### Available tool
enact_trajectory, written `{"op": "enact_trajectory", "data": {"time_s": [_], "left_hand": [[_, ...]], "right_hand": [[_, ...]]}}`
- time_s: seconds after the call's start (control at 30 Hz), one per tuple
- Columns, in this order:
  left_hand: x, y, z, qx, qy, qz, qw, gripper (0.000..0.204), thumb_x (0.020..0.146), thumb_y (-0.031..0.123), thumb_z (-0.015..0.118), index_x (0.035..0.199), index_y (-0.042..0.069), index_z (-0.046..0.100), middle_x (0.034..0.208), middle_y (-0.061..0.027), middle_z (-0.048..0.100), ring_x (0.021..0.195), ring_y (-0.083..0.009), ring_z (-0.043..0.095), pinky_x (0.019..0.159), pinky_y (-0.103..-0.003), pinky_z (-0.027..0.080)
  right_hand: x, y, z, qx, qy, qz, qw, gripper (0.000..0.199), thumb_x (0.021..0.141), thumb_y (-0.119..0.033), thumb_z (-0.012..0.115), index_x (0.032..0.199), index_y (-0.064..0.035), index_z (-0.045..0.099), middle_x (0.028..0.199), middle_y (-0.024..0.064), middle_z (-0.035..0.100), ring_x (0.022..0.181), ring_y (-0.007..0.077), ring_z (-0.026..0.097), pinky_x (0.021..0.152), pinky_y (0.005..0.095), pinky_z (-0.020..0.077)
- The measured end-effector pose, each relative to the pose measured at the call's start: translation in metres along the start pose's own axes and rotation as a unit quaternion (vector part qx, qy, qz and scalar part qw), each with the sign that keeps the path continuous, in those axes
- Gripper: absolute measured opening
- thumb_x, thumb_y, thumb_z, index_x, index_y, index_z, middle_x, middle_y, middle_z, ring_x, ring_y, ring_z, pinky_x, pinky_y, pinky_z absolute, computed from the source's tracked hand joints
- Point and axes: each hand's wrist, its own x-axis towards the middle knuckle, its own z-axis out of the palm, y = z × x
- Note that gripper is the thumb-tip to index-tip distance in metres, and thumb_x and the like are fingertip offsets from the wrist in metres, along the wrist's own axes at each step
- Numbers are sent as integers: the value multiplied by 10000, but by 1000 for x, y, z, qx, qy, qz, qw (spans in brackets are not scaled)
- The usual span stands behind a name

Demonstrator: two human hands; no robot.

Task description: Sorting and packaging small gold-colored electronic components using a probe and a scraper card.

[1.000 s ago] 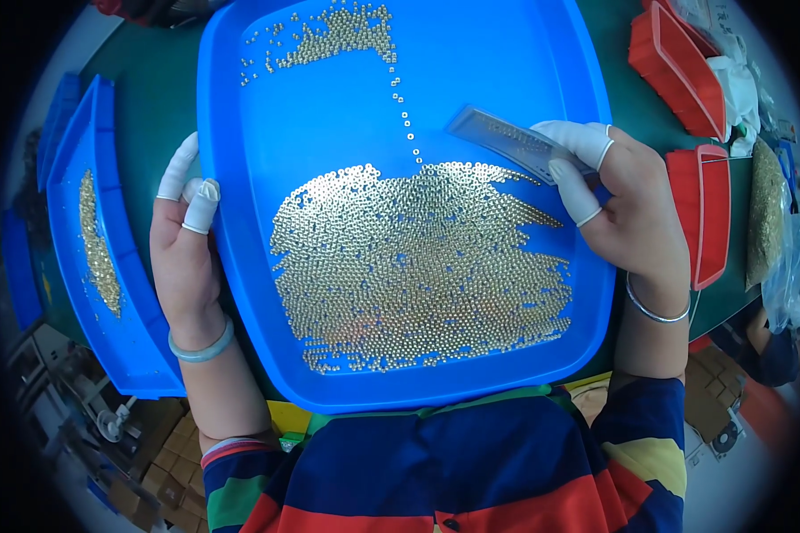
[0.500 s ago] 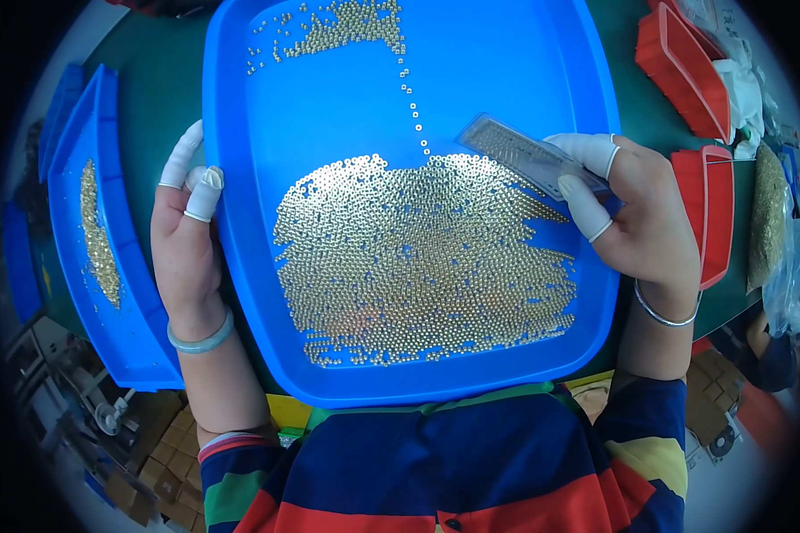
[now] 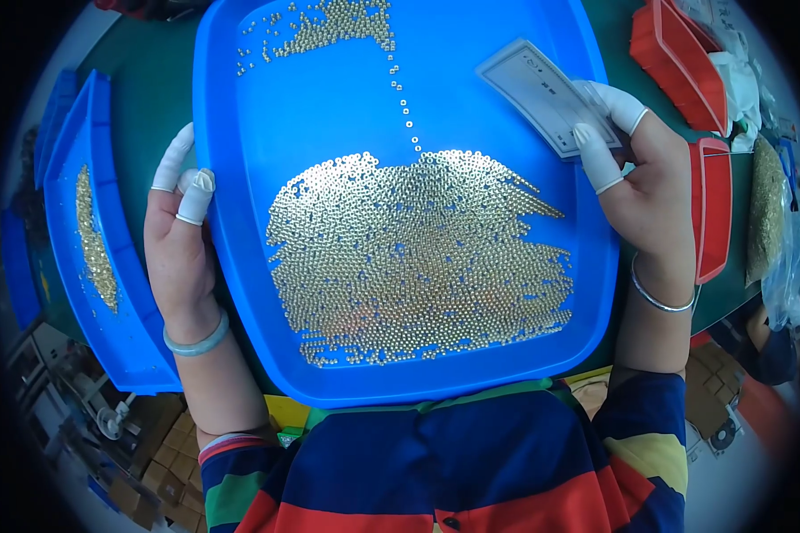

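A large blue tray (image 3: 400, 377) lies in front of me, with a wide, mostly single layer of small brass-coloured ring-like beads (image 3: 418, 258) across its near half. At its far left is a smaller pile of the same beads (image 3: 333, 25), joined to the layer by a thin line of single pieces. My left hand (image 3: 180, 226) grips the tray's left rim, white finger cots on its thumb and fingertips. Above the tray's right side, my right hand (image 3: 642, 173) pinches a thin, see-through plastic card (image 3: 547, 98) with printed marks between cot-covered thumb and fingers. The card is raised off the beads.
A narrower blue tray (image 3: 138, 293) on the left holds a strip of brass-coloured pieces (image 3: 95, 240). Red bins (image 3: 680, 67) stand on the green table (image 3: 147, 67) at the right, beside a clear bag of brass-coloured pieces (image 3: 764, 209). Cardboard boxes (image 3: 173, 462) sit lower left.
My right hand has lifted the card up and away from the beads and turned it so its printed face shows. The tray and my left hand have shifted slightly left.
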Motion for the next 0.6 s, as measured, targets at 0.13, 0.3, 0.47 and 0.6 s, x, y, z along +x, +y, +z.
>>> {"op": "enact_trajectory", "data": {"time_s": [0.13,0.3,0.47,0.6], "left_hand": [[0,-1,1,-9,4,1,1000,498,875,146,544,1294,-35,346,1093,-124,563,979,-162,539,878,-277,428],[1,-1,2,-11,-2,4,1000,485,877,136,537,1291,-35,351,1088,-120,566,977,-161,540,876,-276,429],[0,-2,-1,-10,0,3,1000,478,876,133,535,1290,-29,358,1066,-116,575,964,-155,545,869,-270,432],[-1,-2,-1,-10,0,4,1000,474,878,130,531,1292,-26,358,1059,-111,577,953,-148,548,860,-262,434]], "right_hand": [[0,2,3,28,11,40,999,249,782,-30,611,1030,-14,599,748,77,607,582,95,572,501,205,463],[0,1,3,11,19,30,999,245,782,-32,614,1025,-3,597,763,86,619,596,96,582,517,204,473],[0,-3,6,-24,14,24,999,240,783,-36,616,1020,-2,598,767,88,620,592,93,580,513,204,471],[0,-1,7,-23,16,32,999,239,783,-41,619,1017,-4,600,764,93,618,574,92,570,495,201,460]]}}
